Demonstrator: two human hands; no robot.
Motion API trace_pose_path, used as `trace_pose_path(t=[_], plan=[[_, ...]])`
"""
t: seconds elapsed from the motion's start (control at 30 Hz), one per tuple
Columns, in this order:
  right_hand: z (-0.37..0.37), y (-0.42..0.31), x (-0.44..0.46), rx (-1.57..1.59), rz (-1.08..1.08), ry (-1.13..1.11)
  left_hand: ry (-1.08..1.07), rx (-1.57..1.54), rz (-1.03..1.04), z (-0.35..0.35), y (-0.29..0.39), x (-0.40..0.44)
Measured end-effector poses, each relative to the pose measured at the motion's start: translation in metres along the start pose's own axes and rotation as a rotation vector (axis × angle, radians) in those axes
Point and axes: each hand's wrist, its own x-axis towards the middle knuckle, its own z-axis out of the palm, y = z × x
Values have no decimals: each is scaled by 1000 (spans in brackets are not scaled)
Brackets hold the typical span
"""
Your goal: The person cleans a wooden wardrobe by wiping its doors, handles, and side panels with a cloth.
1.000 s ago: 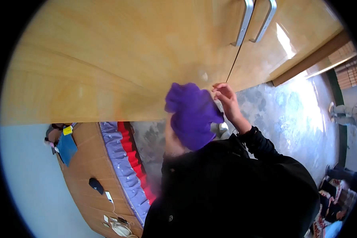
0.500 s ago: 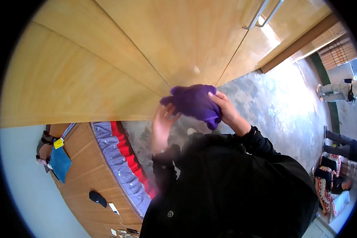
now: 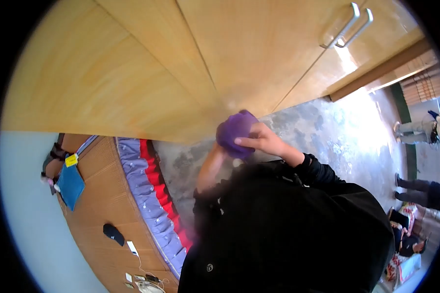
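Along the far side, a wooden cupboard (image 3: 146, 73) is spanning the scene, with grey floor (image 3: 347, 132) spreading on the right and a brown-matted bed (image 3: 115, 195) lying on the near left. Just nearer than the cupboard, a bunched purple cloth (image 3: 231, 129) is sitting between the two hands, the right hand (image 3: 265, 139) grasping it from the right with its thumb lying over the cloth and its other fingers mostly hiding from sight. On the left, the left hand (image 3: 220, 150) is lying largely hidden behind the cloth's near edge, so whether its fingers are clasping anything cannot be told.
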Motion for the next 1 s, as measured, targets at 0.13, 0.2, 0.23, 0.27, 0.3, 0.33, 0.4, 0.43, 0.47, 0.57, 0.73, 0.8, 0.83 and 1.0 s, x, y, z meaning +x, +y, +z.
trace_pose_path(t=[0.13, 0.2, 0.23, 0.27, 0.3, 0.33, 0.4, 0.43, 0.47, 0.57, 0.73, 0.8, 0.83, 1.0], plan=[[-3, -8, 24, 46, 2, -24, 119, 71, 201, -56, -12, 4], [-11, -10, 35, 123, -109, 15, 209, 19, 251, -78, -6, 4], [-20, -8, 38, 215, -61, 47, 283, -32, 300, -88, -3, 2], [-28, -4, 40, 307, -10, 80, 297, -33, 303, -88, 5, -3], [-36, 0, 45, 195, -76, 118, 393, 10, 377, -82, 18, -11], [-43, 4, 47, 200, -72, 105, 490, 54, 451, -81, 26, -17], [-50, 4, 52, 139, 86, 149, 557, 17, 463, -92, 29, -29], [-52, 3, 54, 162, 121, 191, 612, -20, 470, -96, 31, -31], [-57, 4, 60, 168, 121, 177, 626, -19, 475, -95, 36, -32], [-68, 6, 67, -136, 117, 44, 672, -62, 581, -100, 44, -39], [-65, -20, 72, -305, 244, 27, 595, 16, 461, -134, 47, -40], [-64, -20, 78, -403, 281, 21, 536, 98, 345, -160, 47, -35], [-63, -17, 80, -361, 270, 22, 522, 92, 290, -183, 40, -29], [-17, -26, 106, -164, 217, 31, 646, -69, 389, -239, 71, -40]])
